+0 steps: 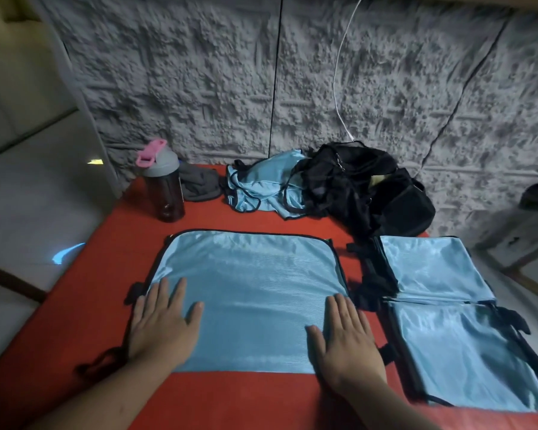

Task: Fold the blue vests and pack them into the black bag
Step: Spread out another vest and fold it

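Two hands lie flat on a blue vest [249,293] spread in the middle of a red table [261,395]. The left hand [163,324] presses the vest's near left edge with fingers straight and slightly spread; the right hand [345,336] presses the near right edge the same way, holding nothing. Black trim runs along the vest's far edge, and black straps stick out at its left side.

To the right, two folded vests lie side by side: the far folded vest [432,268] and the near folded vest [466,352], their edges touching, both near the table's right edge. At the far side, a crumpled vest [261,184] lies in a heap, partly under the black bag [370,187], which slumps against the grey textured wall [230,72]. Left of the heap sits a grey cloth [199,184], and just beside that stands a dark bottle [165,184] with a grey lid and a pink clip. A white cable [339,72] hangs down the wall to the bag.
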`<state>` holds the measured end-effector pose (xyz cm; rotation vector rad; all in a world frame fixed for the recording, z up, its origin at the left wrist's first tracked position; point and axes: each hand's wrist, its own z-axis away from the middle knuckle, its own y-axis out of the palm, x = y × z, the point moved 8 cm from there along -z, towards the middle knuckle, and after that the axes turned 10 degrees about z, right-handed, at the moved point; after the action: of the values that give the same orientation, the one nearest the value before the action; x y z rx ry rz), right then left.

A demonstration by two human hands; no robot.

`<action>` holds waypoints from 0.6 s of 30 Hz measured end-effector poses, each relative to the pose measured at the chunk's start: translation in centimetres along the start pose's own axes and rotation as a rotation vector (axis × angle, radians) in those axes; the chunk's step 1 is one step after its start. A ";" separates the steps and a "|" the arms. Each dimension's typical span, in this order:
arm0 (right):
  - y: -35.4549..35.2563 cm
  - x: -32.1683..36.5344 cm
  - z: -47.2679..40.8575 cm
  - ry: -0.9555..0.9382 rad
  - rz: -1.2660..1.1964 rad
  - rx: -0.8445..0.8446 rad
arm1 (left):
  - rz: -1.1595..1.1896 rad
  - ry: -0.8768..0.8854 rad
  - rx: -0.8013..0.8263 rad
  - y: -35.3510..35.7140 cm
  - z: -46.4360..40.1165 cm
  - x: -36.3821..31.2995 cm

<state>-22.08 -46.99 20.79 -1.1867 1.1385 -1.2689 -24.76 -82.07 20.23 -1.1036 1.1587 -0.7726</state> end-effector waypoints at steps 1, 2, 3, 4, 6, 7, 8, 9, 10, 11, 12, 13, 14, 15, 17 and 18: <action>-0.1 0.0 0.1 0.002 0.002 -0.008 | -0.006 -0.011 0.001 -0.1 0.0 0.2; -0.1 0.0 0.1 0.005 0.003 -0.021 | -0.013 -0.026 -0.001 -0.3 -0.1 0.7; -0.1 -0.1 0.1 0.007 0.006 -0.031 | -0.016 -0.041 -0.002 -0.5 -0.2 1.2; -0.1 0.0 0.0 0.007 0.012 -0.037 | -0.019 -0.051 0.000 -0.7 -0.2 1.7; -0.1 -0.1 0.0 0.019 0.014 -0.041 | -0.023 -0.054 0.008 -1.0 -0.3 2.2; -0.1 -0.1 0.0 0.027 0.009 -0.041 | -0.022 -0.059 0.010 -1.0 -0.2 2.4; -0.2 0.0 0.0 0.035 0.003 -0.047 | -0.018 -0.070 0.011 -1.0 -0.2 2.4; -0.2 -0.1 0.0 0.043 -0.001 -0.057 | -0.014 -0.079 0.016 -1.0 -0.2 2.3; -0.2 -0.1 0.0 0.048 0.000 -0.064 | -0.013 -0.089 0.026 -1.0 -0.2 2.3; -0.2 -0.1 0.0 0.047 0.003 -0.064 | -0.017 -0.100 0.043 -0.9 -0.2 2.3; -0.1 -0.2 0.0 0.046 0.009 -0.060 | -0.028 -0.110 0.062 -1.0 -0.2 2.2; 0.0 -0.2 0.1 0.045 0.013 -0.058 | -0.041 -0.118 0.077 -1.0 -0.2 2.2; -0.1 -0.2 0.1 0.046 0.016 -0.060 | -0.051 -0.124 0.082 -1.1 -0.2 2.2; -0.2 -0.1 0.1 0.048 0.018 -0.063 | -0.056 -0.130 0.085 -1.2 -0.1 2.1; -0.3 -0.1 0.2 0.050 0.022 -0.060 | -0.057 -0.143 0.096 -1.2 -0.1 2.0; -0.3 0.0 0.2 0.045 0.024 -0.056 | -0.057 -0.153 0.105 -1.3 -0.1 2.0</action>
<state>-21.90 -46.98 21.09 -1.1875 1.2254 -1.2585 -24.28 -84.36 20.80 -1.0926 0.9517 -0.7704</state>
